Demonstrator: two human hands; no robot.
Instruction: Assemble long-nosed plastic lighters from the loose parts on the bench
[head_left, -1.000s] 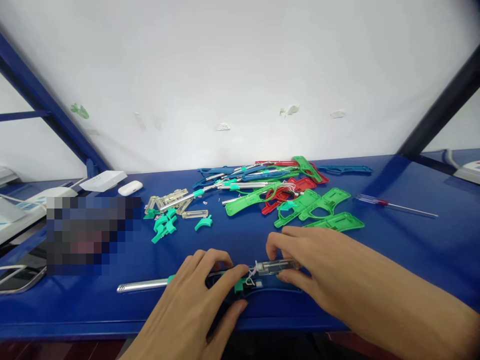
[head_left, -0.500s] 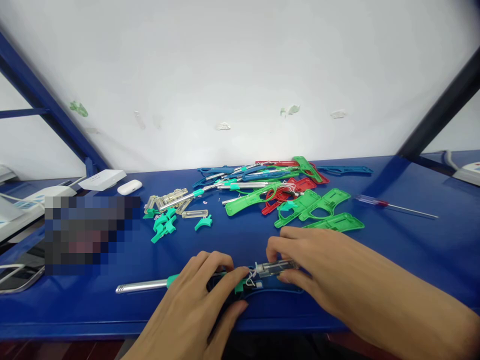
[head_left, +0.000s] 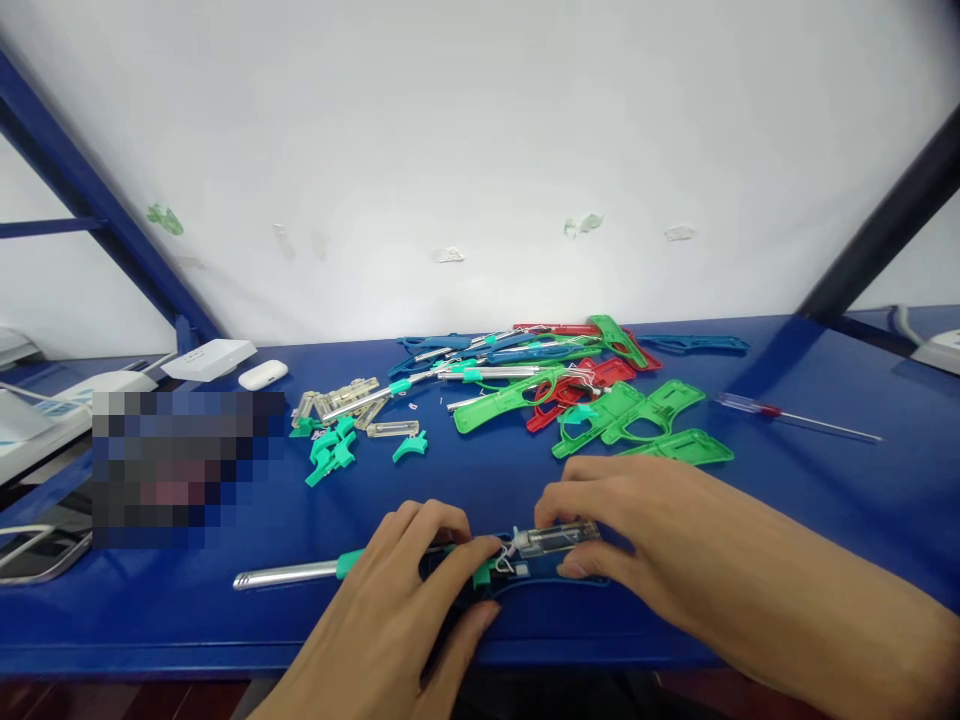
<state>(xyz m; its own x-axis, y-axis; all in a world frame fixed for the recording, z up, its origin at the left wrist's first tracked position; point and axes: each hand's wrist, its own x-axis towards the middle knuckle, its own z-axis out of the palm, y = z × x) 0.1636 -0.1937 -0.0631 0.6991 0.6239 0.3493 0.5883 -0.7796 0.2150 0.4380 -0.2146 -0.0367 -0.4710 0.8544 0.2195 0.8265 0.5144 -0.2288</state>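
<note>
My left hand (head_left: 405,600) is closed over the body of a partly assembled long-nosed lighter near the table's front edge. The lighter's metal tube (head_left: 289,574) sticks out to the left, and a blue half shell (head_left: 551,588) shows to the right of my fingers. At my left fingertips are a green trigger (head_left: 481,574) and thin white wires (head_left: 505,562). My right hand (head_left: 637,530) pinches a clear fuel tank (head_left: 551,539) between thumb and fingers, just above the blue shell. Its left end meets the wires; whether it is seated in the shell I cannot tell.
Loose green triggers (head_left: 330,452) and clear fuel tanks (head_left: 394,429) lie behind my left hand. Lighter parts and green shells (head_left: 667,410) are heaped farther back. A screwdriver (head_left: 802,418) lies right; a white earbud case (head_left: 263,375) and phone (head_left: 45,560) lie left.
My right fingers have shifted slightly on the fuel tank, and more of its right end shows. My left hand keeps its hold; the whole view has moved slightly.
</note>
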